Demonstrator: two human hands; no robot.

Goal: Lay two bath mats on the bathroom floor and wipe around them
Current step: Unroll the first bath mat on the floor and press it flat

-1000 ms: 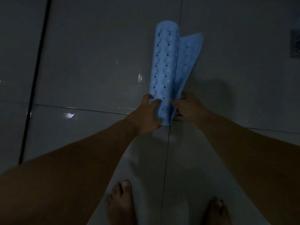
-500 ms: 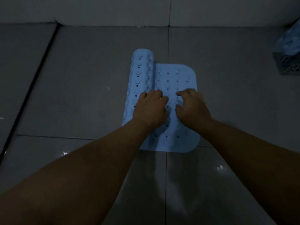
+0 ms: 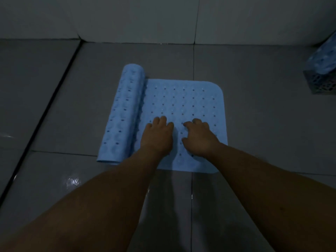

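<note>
Blue bath mat (image 3: pixel 183 106), 1st of 2, half unrolled: left hand (image 3: pixel 157 137) & right hand (image 3: pixel 199 138) pressing flat part w/ loosely bent fingers, gripping nothing; next, prob. push roll (image 3: pixel 125 113) leftward.

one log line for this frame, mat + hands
step: unrolling first mat | blue bath mat: part flat on floor, roll at its left | left hand: resting on mat | right hand: resting on mat

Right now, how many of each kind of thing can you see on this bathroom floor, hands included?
Blue bath mats: 2, one half unrolled, one still rolled in the basket
Grey baskets: 1
Hands: 2, left hand and right hand, both on the unrolled mat
Total: 5
</note>
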